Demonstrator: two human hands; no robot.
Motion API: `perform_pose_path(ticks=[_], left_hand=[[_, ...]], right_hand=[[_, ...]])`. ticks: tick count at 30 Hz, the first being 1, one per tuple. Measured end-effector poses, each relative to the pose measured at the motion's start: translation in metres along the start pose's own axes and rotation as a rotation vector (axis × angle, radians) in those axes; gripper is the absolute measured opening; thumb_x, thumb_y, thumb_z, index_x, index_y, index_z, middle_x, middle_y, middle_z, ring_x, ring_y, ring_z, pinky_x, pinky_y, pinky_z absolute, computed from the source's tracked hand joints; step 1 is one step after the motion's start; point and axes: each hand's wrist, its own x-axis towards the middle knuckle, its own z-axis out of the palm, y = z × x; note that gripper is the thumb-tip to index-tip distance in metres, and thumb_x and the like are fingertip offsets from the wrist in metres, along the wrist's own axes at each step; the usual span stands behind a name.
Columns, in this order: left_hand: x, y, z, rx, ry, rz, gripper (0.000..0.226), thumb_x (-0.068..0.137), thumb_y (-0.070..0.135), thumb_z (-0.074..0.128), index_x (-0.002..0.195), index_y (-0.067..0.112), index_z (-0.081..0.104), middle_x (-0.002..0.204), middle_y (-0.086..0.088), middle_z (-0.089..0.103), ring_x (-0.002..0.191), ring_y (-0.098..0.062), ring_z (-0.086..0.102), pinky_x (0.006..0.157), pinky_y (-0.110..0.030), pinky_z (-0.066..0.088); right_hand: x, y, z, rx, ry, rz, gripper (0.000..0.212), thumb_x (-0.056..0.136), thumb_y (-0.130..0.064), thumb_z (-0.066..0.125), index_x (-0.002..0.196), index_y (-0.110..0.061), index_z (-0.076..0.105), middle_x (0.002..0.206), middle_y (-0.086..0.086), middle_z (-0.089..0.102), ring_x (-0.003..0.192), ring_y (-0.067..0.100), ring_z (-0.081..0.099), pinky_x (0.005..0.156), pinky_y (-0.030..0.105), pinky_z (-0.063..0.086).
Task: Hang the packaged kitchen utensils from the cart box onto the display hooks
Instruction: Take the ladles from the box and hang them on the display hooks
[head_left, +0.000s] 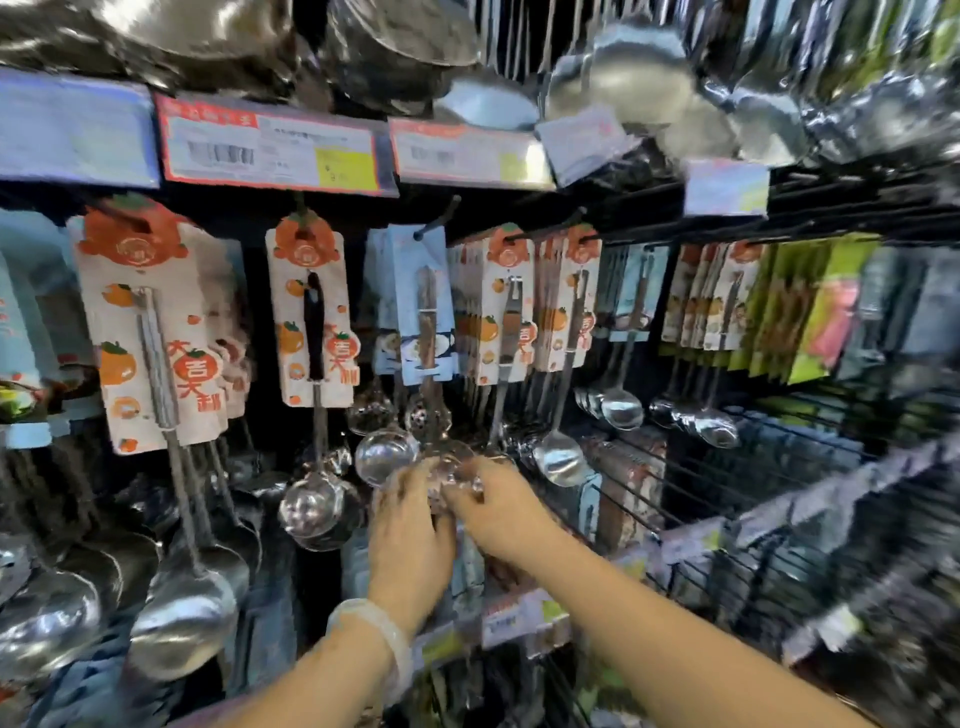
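Nearest: two bare forearms reach up and forward; a pale translucent bangle (374, 631) sits on the left wrist.

Left hand (410, 525) and right hand (501, 506) meet at the bottom end of a hanging utensil. Fingers of both are curled around the shiny plastic-wrapped metal bowl end (447, 475) of a skimmer-type ladle. Motion blur is heavy here; cannot tell how tightly either hand grips, or which fingers actually pinch the wrap.

Above the hands: the utensil's long axis runs near vertical, very slightly tilted. Its wooden handle lies against a pale blue backing card (423, 306), and the card's top hole is already over a black wire display hook (436, 223) that juts toward the camera. So the held part is the low end; the hanging point is straight up from the grip, well apart from both hands.

Judgement: pack looks hung; hands are probably steadying or straightening it. Both hands are equally near; the right reaches slightly higher.

Neighbours: white orange-printed cards carrying ladles (311, 312) to the left, a similar stack (511, 306) just beside on the right.

Farther: red-bordered shelf price labels (270, 145) above. Cart box not in view.
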Motion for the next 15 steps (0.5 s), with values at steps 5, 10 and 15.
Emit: perform_pose_path(ticks=[5, 10, 15], left_hand=[[0.003, 0.091, 0.087, -0.029, -0.245, 0.290, 0.051, 0.086, 0.009, 0.053, 0.136, 0.012, 0.043, 0.138, -0.009, 0.045, 0.130, -0.029, 0.039, 0.108, -0.035, 0.030], [-0.029, 0.212, 0.204, 0.023, -0.499, 0.474, 0.055, 0.086, 0.019, 0.055, 0.138, 0.020, 0.037, 0.141, -0.004, 0.042, 0.133, -0.026, 0.036, 0.109, -0.034, 0.030], [-0.095, 0.324, 0.313, 0.144, -0.725, 0.642, 0.063, 0.090, 0.031, 0.052, 0.144, 0.018, 0.023, 0.148, -0.007, 0.030, 0.139, -0.027, 0.025, 0.113, -0.039, 0.025]], right_hand=[[-0.036, 0.078, -0.109, -0.248, 0.101, 0.105, 0.019, 0.095, -0.026, 0.046, 0.086, -0.016, 0.059, 0.082, 0.009, 0.052, 0.083, 0.026, 0.049, 0.069, 0.033, 0.037], [-0.100, 0.193, -0.232, -0.554, 0.145, 0.392, 0.026, 0.097, -0.031, 0.042, 0.108, -0.009, 0.049, 0.119, 0.013, 0.045, 0.097, 0.029, 0.045, 0.089, 0.039, 0.043], [-0.194, 0.308, -0.324, -0.654, 0.121, 0.656, 0.049, 0.096, -0.034, 0.046, 0.137, -0.008, 0.038, 0.149, 0.016, 0.027, 0.137, 0.036, 0.029, 0.108, 0.041, 0.031]])
